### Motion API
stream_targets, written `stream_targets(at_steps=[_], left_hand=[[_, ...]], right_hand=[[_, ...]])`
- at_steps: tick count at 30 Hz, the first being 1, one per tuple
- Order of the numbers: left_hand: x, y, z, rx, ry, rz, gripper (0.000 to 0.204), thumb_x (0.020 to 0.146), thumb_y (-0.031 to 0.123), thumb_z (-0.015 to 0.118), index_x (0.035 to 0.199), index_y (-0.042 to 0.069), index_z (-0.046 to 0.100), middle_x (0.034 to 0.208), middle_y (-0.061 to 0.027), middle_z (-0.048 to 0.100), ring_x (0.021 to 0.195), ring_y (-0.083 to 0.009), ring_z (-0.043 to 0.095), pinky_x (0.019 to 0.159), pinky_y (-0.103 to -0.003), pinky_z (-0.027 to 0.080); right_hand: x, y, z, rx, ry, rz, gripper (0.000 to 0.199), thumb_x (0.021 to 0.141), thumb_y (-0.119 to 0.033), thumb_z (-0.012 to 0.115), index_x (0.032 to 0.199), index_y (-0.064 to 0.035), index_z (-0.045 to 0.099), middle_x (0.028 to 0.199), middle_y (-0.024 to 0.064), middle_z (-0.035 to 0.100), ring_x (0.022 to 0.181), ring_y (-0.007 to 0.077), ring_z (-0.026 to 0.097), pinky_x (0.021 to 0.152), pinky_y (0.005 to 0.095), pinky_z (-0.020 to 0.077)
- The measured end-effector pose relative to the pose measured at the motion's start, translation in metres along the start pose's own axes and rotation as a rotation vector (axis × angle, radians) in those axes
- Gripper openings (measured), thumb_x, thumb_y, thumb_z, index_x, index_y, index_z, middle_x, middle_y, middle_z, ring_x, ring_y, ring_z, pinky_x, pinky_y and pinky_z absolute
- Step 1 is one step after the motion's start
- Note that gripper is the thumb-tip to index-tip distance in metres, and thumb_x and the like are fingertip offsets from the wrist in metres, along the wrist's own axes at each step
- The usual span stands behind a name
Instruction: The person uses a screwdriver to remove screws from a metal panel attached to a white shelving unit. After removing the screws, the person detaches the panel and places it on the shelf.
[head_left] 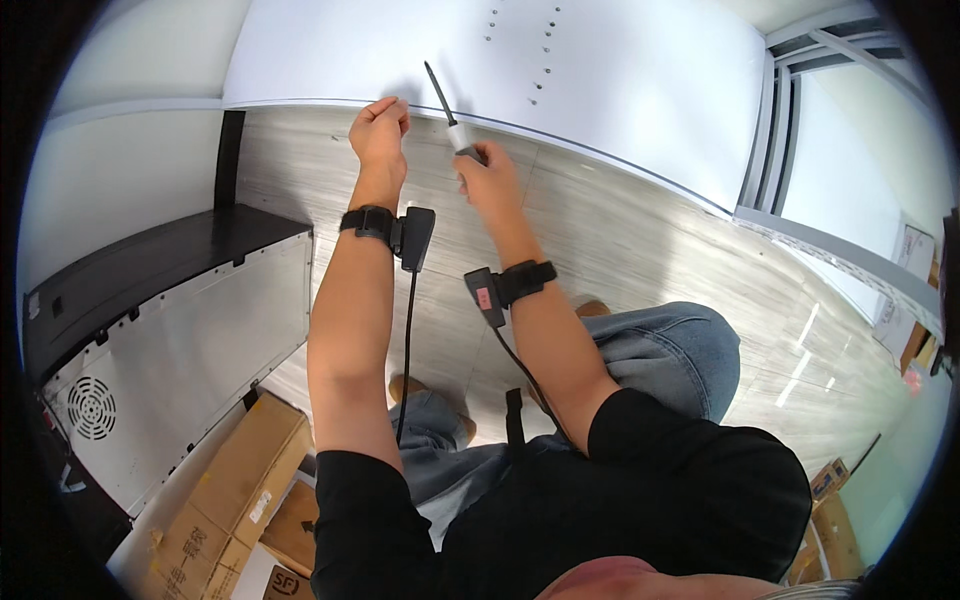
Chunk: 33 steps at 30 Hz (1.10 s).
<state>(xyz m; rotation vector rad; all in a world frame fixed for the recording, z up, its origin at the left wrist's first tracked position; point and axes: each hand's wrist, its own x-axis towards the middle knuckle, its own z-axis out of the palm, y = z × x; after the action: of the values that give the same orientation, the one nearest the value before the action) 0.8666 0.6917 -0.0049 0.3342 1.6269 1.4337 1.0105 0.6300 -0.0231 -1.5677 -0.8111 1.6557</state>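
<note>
The right hand (487,178) is closed around a screwdriver (450,112), tip toward the white panel (620,90). The left hand (380,128) is a fist — what it holds, I cannot tell — at the panel's lower edge. Better to keep the shaft straight.

Head-worn fisheye looks steeply down, close over forearms, at the floor (640,240).

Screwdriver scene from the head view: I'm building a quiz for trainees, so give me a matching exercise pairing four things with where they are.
Things:
1. screwdriver
2. white panel
3. cardboard boxes
4. wrist strap

Places:
A. on the floor, lower left
B. in the right hand
C. around the left forearm
D. lying flat ahead of both hands

Pairs: 1-B, 2-D, 3-A, 4-C
</note>
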Motion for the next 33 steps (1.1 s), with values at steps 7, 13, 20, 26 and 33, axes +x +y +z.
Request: stream_targets(at_steps=[7, 13, 20, 26, 33], left_hand=[[0.016, -0.02, -0.004, 0.289, -0.044, 0.137, 0.01, 0.078, 0.003, 0.067, 0.086, 0.002, 0.062, 0.078, -0.0011, 0.061, 0.067, -0.0087, 0.054, 0.062, -0.021, 0.044], [0.036, -0.033, 0.032, 0.454, -0.16, 0.351, 0.008, 0.077, 0.008, 0.069, 0.083, 0.003, 0.067, 0.074, 0.0, 0.062, 0.066, -0.007, 0.053, 0.061, -0.021, 0.043], [0.043, -0.042, 0.083, 0.662, -0.209, 0.54, 0.009, 0.073, 0.013, 0.069, 0.079, 0.006, 0.068, 0.071, -0.0033, 0.065, 0.066, -0.0145, 0.058, 0.063, -0.028, 0.047], [0.053, -0.049, 0.092, 0.83, -0.242, 0.78, 0.012, 0.074, 0.015, 0.07, 0.084, 0.009, 0.07, 0.081, -0.0035, 0.066, 0.078, -0.0169, 0.056, 0.071, -0.031, 0.048], [0.063, -0.058, 0.087, 0.809, -0.112, 0.943, 0.013, 0.069, 0.018, 0.075, 0.081, 0.02, 0.073, 0.092, -0.0005, 0.058, 0.094, -0.0222, 0.048, 0.081, -0.036, 0.041]], right_hand=[[0.008, -0.002, -0.013, 0.146, 0.011, 0.047, 0.027, 0.078, -0.015, 0.063, 0.098, 0.0009, 0.055, 0.073, 0.0045, 0.054, 0.058, 0.0101, 0.05, 0.05, 0.0261, 0.0405], [0.023, 0.01, -0.019, 0.173, 0.056, 0.0, 0.022, 0.079, -0.01, 0.062, 0.098, -0.0004, 0.053, 0.071, 0.0024, 0.052, 0.056, 0.0085, 0.048, 0.049, 0.0237, 0.0392], [0.019, 0.014, -0.04, 0.201, 0.11, 0.015, 0.019, 0.08, -0.01, 0.062, 0.094, -0.0016, 0.052, 0.068, 0.0016, 0.052, 0.053, 0.0082, 0.049, 0.046, 0.0232, 0.0378], [0.019, 0.02, -0.045, 0.276, 0.143, 0.012, 0.017, 0.081, -0.01, 0.06, 0.094, -0.0019, 0.052, 0.067, 0.0019, 0.053, 0.052, 0.0088, 0.05, 0.045, 0.0233, 0.0381], [0.014, 0.019, -0.037, 0.278, 0.106, 0.032, 0.015, 0.083, -0.01, 0.056, 0.095, -0.0024, 0.051, 0.068, 0.0038, 0.054, 0.052, 0.0111, 0.051, 0.045, 0.0247, 0.0381]])
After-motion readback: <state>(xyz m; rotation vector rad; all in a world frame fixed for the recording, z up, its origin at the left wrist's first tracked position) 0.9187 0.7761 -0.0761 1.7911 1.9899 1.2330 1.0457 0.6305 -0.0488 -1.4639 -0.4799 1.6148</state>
